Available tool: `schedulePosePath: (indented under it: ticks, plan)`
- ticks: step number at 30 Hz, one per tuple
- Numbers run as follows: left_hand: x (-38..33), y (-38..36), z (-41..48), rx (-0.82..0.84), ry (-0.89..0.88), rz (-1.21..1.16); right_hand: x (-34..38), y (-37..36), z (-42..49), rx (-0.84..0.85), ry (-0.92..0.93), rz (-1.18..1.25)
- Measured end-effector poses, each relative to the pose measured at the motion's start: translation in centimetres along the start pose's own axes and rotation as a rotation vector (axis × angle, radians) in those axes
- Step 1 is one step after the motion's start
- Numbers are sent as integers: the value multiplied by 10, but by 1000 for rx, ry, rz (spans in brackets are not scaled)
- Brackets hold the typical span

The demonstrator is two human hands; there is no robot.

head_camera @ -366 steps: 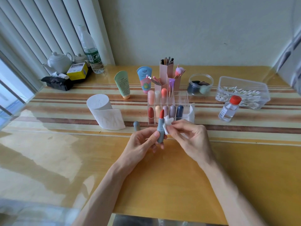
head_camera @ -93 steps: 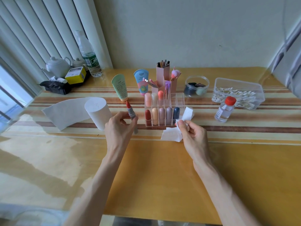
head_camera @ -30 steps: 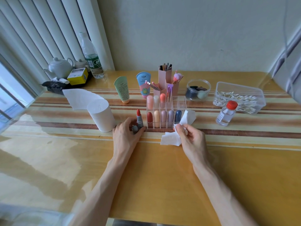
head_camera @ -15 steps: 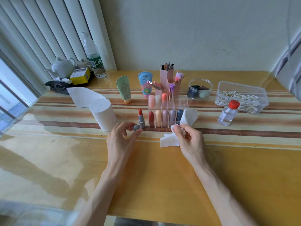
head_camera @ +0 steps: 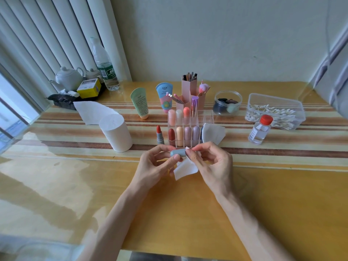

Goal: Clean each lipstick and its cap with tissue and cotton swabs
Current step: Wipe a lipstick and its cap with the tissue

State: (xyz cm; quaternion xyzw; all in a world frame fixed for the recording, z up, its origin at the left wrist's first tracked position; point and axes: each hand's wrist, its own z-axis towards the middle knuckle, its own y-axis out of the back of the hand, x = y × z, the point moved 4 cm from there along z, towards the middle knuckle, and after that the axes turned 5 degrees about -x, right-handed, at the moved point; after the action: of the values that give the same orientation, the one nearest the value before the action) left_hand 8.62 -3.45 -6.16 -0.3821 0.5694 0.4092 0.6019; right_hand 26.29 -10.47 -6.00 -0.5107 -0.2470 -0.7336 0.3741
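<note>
While we wipe cap (head_camera: 178, 153), left hand (head_camera: 156, 166) grips it sideways, open end toward right hand (head_camera: 212, 166), which pinches tissue (head_camera: 185, 169) against rim. Bare lipstick (head_camera: 159, 135) stands upright mid-desk, just beside organizer (head_camera: 207, 117), likely keeping bullet clean.

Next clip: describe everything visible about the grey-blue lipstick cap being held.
The grey-blue cap is a small, matte, plastic-looking tube with a rounded closed end. It is held roughly level above the table, closed end towards the person's left. The left hand pinches it between thumb and fingers. The right hand pushes a white tissue against its open end, so the inside is hidden.
</note>
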Motion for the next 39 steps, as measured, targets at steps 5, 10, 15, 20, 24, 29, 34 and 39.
schedulePosePath:
  ticks: [5, 10, 15, 20, 24, 29, 34, 39]
  plan:
    - [2, -4, 3, 14, 48, -52, -1, -3, -3, 112, 60, 14]
    - [4, 0, 1, -10, 73, -93, -11, -9, -5, 298, 92, -100]
    - [3, 0, -1, 8, 80, -82, -5, -6, -2, 256, 121, -93]
    - [4, 1, -2, 21, 92, -63, 1, 0, -3, 135, 1, -8]
    - [6, 3, 0, 43, 74, -57, 1, -3, -5, 137, 38, -34]
    - [6, 2, -1, 17, 68, -90, 3, -9, -8, 188, 326, -142]
    - [8, 3, -2, 30, 120, -164, -8, -13, -7, 211, 256, -120]
    - [10, 4, 1, 24, 42, -130, -11, -14, -6, 226, 139, -66]
